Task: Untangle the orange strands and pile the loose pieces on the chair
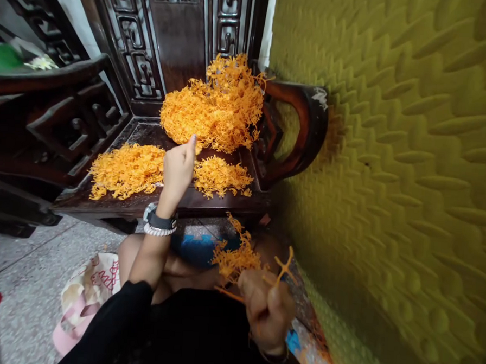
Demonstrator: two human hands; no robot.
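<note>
My left hand [178, 166], wearing a dark watch and a pale bead bracelet at the wrist, reaches over the chair seat. Its fingers are curled out of sight and its thumb points away from me; whatever it may hold is hidden. It is between a left pile of orange branched pieces [127, 170] and a smaller right pile [222, 176]. Low in front of my body, my right hand [267, 308] is closed, slightly blurred, on orange branched pieces; one cross-shaped end [285, 267] sticks up from it. Beyond that hand, a loose orange cluster [237, 255] is near my legs.
A large orange heap [218, 113] rests at the back of the dark carved wooden chair [164, 199]. Its curved armrest [311, 131] stands by a yellow-green textured wall [391, 157]. A cloth bag with a pink strap [73, 320] lies on the speckled floor [26, 268].
</note>
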